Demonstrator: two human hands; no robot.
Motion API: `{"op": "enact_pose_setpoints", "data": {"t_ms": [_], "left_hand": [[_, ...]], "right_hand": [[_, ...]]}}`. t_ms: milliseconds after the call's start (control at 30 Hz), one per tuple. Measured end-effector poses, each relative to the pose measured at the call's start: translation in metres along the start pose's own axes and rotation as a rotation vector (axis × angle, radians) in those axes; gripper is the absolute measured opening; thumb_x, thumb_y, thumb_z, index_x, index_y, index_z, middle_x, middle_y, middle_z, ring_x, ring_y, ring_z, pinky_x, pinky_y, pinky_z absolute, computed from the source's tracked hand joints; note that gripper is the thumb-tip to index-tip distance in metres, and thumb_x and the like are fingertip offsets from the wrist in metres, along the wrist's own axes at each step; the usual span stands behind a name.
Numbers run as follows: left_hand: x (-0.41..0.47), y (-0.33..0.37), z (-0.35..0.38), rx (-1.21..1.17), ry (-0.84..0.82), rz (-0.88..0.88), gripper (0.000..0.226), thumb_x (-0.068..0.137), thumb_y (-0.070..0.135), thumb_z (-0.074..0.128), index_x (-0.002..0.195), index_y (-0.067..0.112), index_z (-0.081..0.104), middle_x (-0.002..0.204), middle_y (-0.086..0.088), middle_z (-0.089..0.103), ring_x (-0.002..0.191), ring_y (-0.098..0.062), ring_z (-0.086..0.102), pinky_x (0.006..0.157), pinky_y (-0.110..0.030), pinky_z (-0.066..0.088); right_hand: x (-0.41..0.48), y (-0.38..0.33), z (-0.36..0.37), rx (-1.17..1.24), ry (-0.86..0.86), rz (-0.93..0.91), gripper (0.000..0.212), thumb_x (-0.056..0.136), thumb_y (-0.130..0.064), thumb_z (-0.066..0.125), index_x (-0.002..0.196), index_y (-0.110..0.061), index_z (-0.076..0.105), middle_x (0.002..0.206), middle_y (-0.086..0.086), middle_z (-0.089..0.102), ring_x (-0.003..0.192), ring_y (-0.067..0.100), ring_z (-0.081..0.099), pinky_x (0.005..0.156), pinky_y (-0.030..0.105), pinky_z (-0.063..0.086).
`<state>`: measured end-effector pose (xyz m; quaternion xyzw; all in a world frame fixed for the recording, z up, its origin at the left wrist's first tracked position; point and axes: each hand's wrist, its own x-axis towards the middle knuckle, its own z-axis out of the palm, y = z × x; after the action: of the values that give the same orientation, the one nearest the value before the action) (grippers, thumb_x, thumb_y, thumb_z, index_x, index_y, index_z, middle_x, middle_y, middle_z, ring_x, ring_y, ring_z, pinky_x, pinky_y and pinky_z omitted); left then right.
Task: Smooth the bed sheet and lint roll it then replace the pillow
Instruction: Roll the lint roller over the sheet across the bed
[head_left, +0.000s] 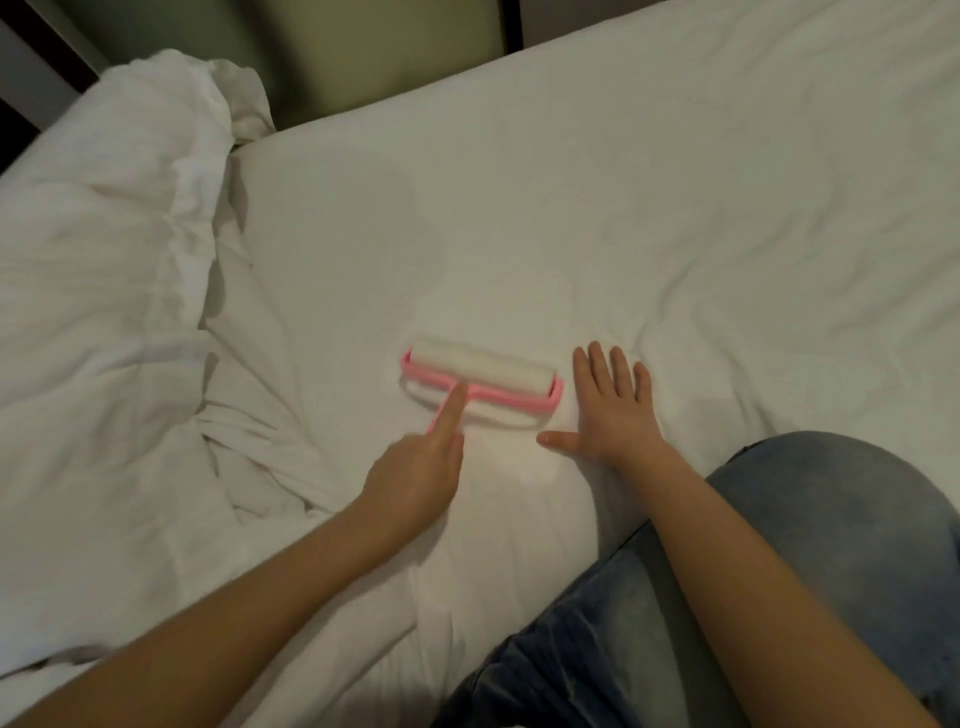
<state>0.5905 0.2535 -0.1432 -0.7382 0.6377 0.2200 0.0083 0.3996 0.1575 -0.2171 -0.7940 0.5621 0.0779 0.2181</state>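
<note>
— Looking at the roller first: what is it like?

— It is a pink plastic lint roller (480, 382) with a wide white sticky drum held in a pink frame, and a thin pink handle that runs back toward the person. It lies on the white cotton bed sheet (571, 208), near the middle of the bed.

— And the hands?

— The left hand (421, 467) is closed around the handle, its index finger stretched out along the stem up to the frame. The right hand (613, 405) is spread wide and flat, palm down on the sheet just beside the drum's right end, holding nothing.

— What else is around?

— A crumpled white duvet (104, 312) is bunched along the left side, its folds reaching close to the left hand. A knee in faded blue denim (810, 545) rests on the bed at the lower right. Beyond the far edge of the mattress stands a dark olive wall panel (374, 47). The sheet ahead of the roller is open, with only shallow wrinkles.

— Which way does it point?

— The drum's long axis runs left to right, dipping slightly at the right end. The handle crosses it, pointing back and down-left.
</note>
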Motion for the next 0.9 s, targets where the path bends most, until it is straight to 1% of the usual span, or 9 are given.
{"op": "enact_pose_setpoints", "data": {"t_ms": [67,167,267,367,433,533,633,733,900], "left_hand": [[0.042,0.014,-0.006,0.018,0.074,-0.007,0.056,0.102,0.027,0.028,0.149,0.035,0.000,0.087,-0.018,0.060,0.081,-0.035,0.059,0.069,-0.034,0.042],[0.099,0.039,-0.017,-0.008,0.092,0.004,0.054,0.102,0.026,0.025,0.150,0.033,0.001,0.090,-0.015,0.058,0.073,-0.028,0.053,0.064,-0.031,0.038],[0.096,0.038,-0.025,-0.040,0.070,0.030,0.053,0.102,0.026,0.026,0.150,0.032,0.006,0.096,-0.015,0.060,0.074,-0.026,0.053,0.064,-0.031,0.040],[0.060,-0.001,-0.041,-0.181,0.047,0.050,0.049,0.099,0.032,0.036,0.146,0.042,0.022,0.124,-0.016,0.059,0.100,-0.030,0.059,0.082,-0.032,0.044],[0.039,-0.028,-0.060,-0.226,0.142,0.007,0.047,0.097,0.038,0.040,0.141,0.047,0.028,0.129,-0.013,0.057,0.110,-0.031,0.057,0.087,-0.032,0.043],[0.022,-0.059,-0.071,-0.174,0.210,-0.110,0.049,0.099,0.029,0.039,0.145,0.041,0.026,0.113,-0.019,0.063,0.100,-0.035,0.061,0.081,-0.034,0.045],[0.023,-0.074,-0.063,-0.052,0.086,-0.207,0.050,0.100,0.023,0.035,0.148,0.029,0.024,0.125,-0.020,0.057,0.110,-0.035,0.056,0.085,-0.033,0.042],[0.064,-0.078,-0.065,-0.031,0.089,-0.225,0.052,0.101,0.021,0.033,0.150,0.026,0.018,0.127,-0.023,0.055,0.111,-0.039,0.054,0.086,-0.036,0.040],[0.146,-0.053,-0.085,-0.201,0.117,-0.206,0.054,0.101,0.019,0.031,0.151,0.022,0.012,0.135,-0.020,0.049,0.116,-0.035,0.051,0.090,-0.033,0.039]], "right_hand": [[-0.002,0.000,0.000,-0.012,-0.002,0.003,0.108,0.083,-0.071,0.045,0.150,-0.014,-0.017,0.157,0.007,-0.022,0.144,0.028,-0.021,0.114,0.045,-0.014],[-0.004,0.001,0.000,-0.023,-0.015,0.011,0.103,0.086,-0.070,0.041,0.150,-0.014,-0.017,0.157,0.006,-0.022,0.144,0.027,-0.021,0.114,0.044,-0.013],[-0.004,0.003,-0.001,-0.035,-0.023,0.013,0.101,0.087,-0.070,0.038,0.149,-0.014,-0.018,0.157,0.006,-0.023,0.144,0.027,-0.021,0.114,0.044,-0.013],[-0.001,-0.004,-0.002,0.001,-0.015,0.016,0.102,0.086,-0.071,0.039,0.150,-0.013,-0.016,0.157,0.008,-0.021,0.144,0.029,-0.020,0.114,0.047,-0.012],[0.006,-0.011,-0.006,0.017,-0.001,0.000,0.105,0.084,-0.072,0.041,0.151,-0.012,-0.013,0.158,0.009,-0.019,0.144,0.029,-0.018,0.114,0.049,-0.011],[0.034,-0.033,-0.019,0.069,0.018,-0.034,0.108,0.082,-0.072,0.046,0.151,-0.009,-0.009,0.159,0.009,-0.014,0.145,0.027,-0.014,0.115,0.049,-0.009],[0.054,-0.059,-0.020,0.104,-0.038,-0.060,0.116,0.078,-0.072,0.052,0.149,-0.009,-0.015,0.158,0.008,-0.019,0.145,0.024,-0.018,0.114,0.046,-0.012],[0.056,-0.067,-0.006,0.056,-0.025,-0.052,0.123,0.075,-0.076,0.052,0.147,-0.009,-0.022,0.155,0.009,-0.026,0.142,0.024,-0.025,0.114,0.046,-0.016],[0.060,-0.061,-0.007,0.073,-0.087,-0.051,0.125,0.074,-0.077,0.053,0.146,-0.012,-0.026,0.154,0.007,-0.030,0.141,0.023,-0.028,0.112,0.044,-0.019]]}}
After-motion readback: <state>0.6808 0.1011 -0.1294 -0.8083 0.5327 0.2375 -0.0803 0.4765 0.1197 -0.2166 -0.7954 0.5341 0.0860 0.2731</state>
